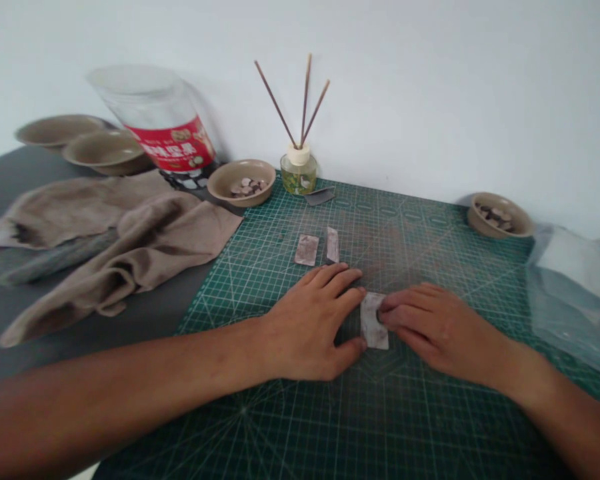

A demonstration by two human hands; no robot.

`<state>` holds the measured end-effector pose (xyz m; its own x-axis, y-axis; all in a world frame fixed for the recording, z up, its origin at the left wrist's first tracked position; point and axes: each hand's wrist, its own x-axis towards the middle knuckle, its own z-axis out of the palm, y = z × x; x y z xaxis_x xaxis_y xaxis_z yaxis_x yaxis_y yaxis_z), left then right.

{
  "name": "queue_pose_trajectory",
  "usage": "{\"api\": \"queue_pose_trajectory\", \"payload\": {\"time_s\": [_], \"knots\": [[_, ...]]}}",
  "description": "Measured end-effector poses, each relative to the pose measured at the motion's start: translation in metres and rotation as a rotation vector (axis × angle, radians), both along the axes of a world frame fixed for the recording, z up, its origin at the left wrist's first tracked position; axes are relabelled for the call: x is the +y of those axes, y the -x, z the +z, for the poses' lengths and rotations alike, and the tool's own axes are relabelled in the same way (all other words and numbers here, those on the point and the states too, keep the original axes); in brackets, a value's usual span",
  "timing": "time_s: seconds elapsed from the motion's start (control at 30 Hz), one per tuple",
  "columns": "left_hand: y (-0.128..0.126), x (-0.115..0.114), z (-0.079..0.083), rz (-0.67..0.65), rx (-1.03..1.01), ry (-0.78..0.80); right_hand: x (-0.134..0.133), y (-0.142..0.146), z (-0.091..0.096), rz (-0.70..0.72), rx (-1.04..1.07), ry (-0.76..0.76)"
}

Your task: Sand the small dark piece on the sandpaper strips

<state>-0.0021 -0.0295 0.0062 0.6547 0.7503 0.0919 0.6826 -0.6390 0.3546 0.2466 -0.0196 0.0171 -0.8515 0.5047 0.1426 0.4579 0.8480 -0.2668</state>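
Observation:
A small worn grey-white rectangular sheet (374,327), which looks like sandpaper, lies on the green cutting mat (300,433). My left hand (320,320) rests flat with its fingers spread, thumb and forefinger touching the sheet's left edge. Over the sheet's right side, my right hand (433,327) has its fingertips pinched together. A sliver of something dark shows at those fingertips, mostly hidden by them. Just beyond my left hand lie a brownish worn rectangle (307,249) and a narrow folded strip (333,245) of similar material.
Bowls of small pieces stand at back left (242,183) and right (500,215). Between them are a reed diffuser (299,170) and a dark grey folded sheet (320,195). A brown cloth (180,233), a clear jar (170,133) and more bowls occupy the left; a plastic bag (575,293) lies right.

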Motion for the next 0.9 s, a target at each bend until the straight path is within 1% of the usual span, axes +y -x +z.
{"api": "queue_pose_trajectory", "payload": {"time_s": [0.07,0.1,0.27,0.33,0.4,0.47,0.6,0.67,0.8,0.87,0.9], "knots": [[0.000,0.000,0.000,-0.005,-0.002,0.000,-0.003,0.001,-0.001,0.049,0.019,0.043],[0.000,0.000,0.000,-0.009,-0.002,-0.002,-0.004,0.003,-0.002,0.051,0.031,0.042],[-0.001,0.000,0.000,-0.002,0.011,-0.017,0.000,0.008,-0.004,-0.071,0.017,-0.056],[-0.001,0.000,0.000,0.004,0.015,-0.018,0.000,0.005,-0.001,-0.057,0.008,-0.011],[-0.001,0.000,0.000,0.002,0.017,-0.014,-0.003,0.003,0.001,-0.011,0.013,0.063],[-0.001,0.000,0.001,-0.006,0.014,-0.011,-0.006,0.004,0.001,0.003,0.018,0.079],[-0.001,-0.001,0.001,-0.011,0.011,-0.016,-0.004,0.008,-0.003,-0.100,0.021,-0.022],[0.000,-0.001,0.001,-0.009,0.011,-0.019,-0.002,0.005,-0.002,-0.119,0.017,0.005],[-0.001,-0.001,0.001,-0.005,0.003,-0.013,-0.007,0.001,0.000,-0.009,0.005,0.096],[-0.001,0.000,0.000,-0.002,0.000,-0.013,-0.010,0.005,-0.002,0.003,0.009,0.073],[-0.001,0.000,0.000,-0.001,0.000,-0.013,-0.009,0.006,-0.003,-0.014,0.016,0.045]]}}
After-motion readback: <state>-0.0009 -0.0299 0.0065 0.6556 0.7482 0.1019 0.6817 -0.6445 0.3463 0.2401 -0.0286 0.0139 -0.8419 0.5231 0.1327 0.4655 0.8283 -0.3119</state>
